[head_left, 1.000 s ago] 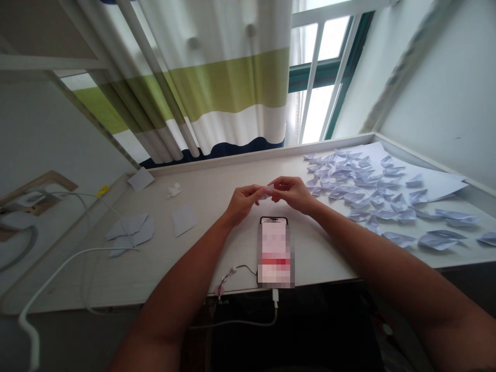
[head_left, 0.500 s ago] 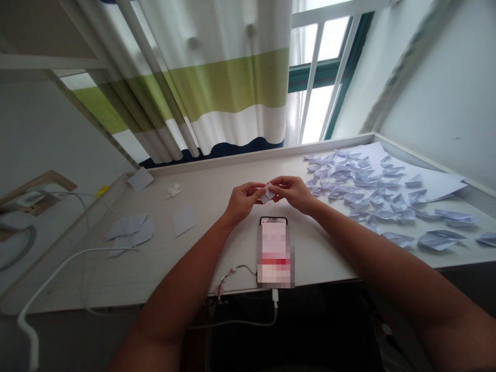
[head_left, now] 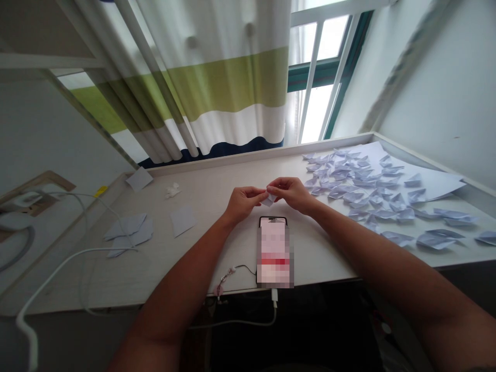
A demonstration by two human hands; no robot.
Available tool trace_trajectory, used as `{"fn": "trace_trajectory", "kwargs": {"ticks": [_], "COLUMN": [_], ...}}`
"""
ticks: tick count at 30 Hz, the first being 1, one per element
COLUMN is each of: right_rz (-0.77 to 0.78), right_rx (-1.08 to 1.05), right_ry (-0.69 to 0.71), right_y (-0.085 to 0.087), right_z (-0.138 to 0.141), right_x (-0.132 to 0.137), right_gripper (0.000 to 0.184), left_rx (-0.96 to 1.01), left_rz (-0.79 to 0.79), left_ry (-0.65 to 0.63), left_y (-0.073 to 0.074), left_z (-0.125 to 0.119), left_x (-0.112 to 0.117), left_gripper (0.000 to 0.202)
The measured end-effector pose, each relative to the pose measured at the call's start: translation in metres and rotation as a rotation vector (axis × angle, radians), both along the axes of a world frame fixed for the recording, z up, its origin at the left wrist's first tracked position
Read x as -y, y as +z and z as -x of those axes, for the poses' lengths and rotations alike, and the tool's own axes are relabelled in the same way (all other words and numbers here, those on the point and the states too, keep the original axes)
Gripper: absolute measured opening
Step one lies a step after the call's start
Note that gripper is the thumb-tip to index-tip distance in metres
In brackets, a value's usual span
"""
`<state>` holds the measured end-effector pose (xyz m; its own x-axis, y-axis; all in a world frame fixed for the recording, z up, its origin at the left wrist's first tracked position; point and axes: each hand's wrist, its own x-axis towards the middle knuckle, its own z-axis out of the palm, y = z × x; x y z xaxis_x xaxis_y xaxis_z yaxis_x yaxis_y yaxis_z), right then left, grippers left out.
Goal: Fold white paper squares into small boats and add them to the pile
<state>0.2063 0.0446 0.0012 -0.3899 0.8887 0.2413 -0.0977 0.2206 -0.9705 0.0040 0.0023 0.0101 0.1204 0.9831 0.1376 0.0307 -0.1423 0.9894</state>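
Left hand [head_left: 242,202] and right hand [head_left: 292,192], fingertips closed, pinch the paper piece [head_left: 268,200] over the counter's [head_left: 209,191] near edge; it's tipped lower since.

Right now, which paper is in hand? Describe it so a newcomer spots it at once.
On the pale desk below the striped curtain, find the phone at the near edge. Just beyond it, the left hand and right hand pinch a small folded paper between them. Unlike the folded pieces spread at right and the flat squares at left, it is held off the desk.
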Motion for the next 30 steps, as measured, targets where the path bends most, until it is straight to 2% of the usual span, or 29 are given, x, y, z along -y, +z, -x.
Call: {"fn": "trace_trajectory", "kwargs": {"ticks": [4,9,16,19,24,30], "right_rz": [-0.022,-0.129,-0.002,-0.044,-0.112,-0.135], "right_rx": [0.019,0.063,0.0,0.056,0.123,0.162], "right_ry": [0.0,-0.053,-0.004,0.005,-0.006,-0.008], "right_y": [-0.0008,-0.0001,0.0009,0.0015,0.0032,0.007], "right_z": [-0.0001,-0.0019,0.0015,0.001,0.0006,0.0005], "right_x": [-0.0005,-0.0006,0.0019,0.0032,0.0064,0.0076], "right_gripper": [0.052,0.043,0.053,0.055,0.057,0.055], "left_rx": [0.007,0.007,0.075,0.132,0.202,0.138], "left_rz": [0.009,0.015,-0.01,-0.025,0.023,0.01], "left_ry": [-0.012,-0.024,0.092,0.106,0.053,0.041], "left_y": [-0.0015,-0.002,-0.0048,-0.0046,-0.0024,0.0002], "left_z": [0.0001,-0.0004,-0.0045,-0.0043,-0.0041,-0.0034], "left_x": [-0.0017,-0.003,-0.0057,-0.0067,-0.0051,-0.0014], "left_gripper": [0.05,0.049,0.039,0.037,0.038,0.037]}}
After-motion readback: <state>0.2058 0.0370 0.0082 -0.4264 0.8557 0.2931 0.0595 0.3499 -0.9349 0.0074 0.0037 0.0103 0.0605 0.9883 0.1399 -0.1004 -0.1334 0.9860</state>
